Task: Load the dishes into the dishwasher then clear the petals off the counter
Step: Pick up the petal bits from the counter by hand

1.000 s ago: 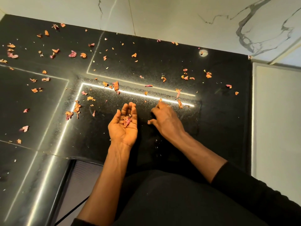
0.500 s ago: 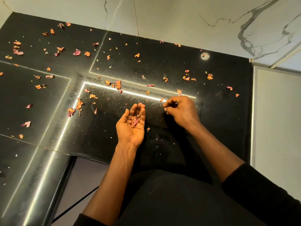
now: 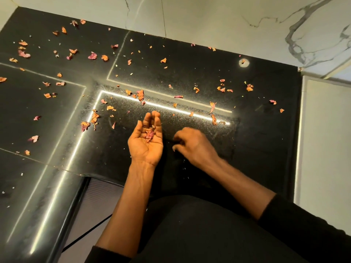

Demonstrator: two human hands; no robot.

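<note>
Dried pink and orange petals [image 3: 140, 94] lie scattered over the black counter [image 3: 256, 118], thickest at the back left and along the bright reflected light strip. My left hand [image 3: 146, 143] is held palm up above the counter, cupped, with a small heap of collected petals [image 3: 149, 134] in it. Just to its right, my right hand [image 3: 193, 145] hovers low over the counter, blurred, knuckles up and fingertips bunched; whether it pinches a petal I cannot tell.
A white marble wall [image 3: 228, 19] runs along the back. A pale panel [image 3: 326, 141] borders the counter on the right. The counter's front edge [image 3: 76, 198] curves in at the lower left, with grey floor below. No dishes or dishwasher show.
My right hand drew back from the light strip toward my left palm, now close beside it. The cupped left hand stayed nearly in place. Petals near the strip's right end show again.
</note>
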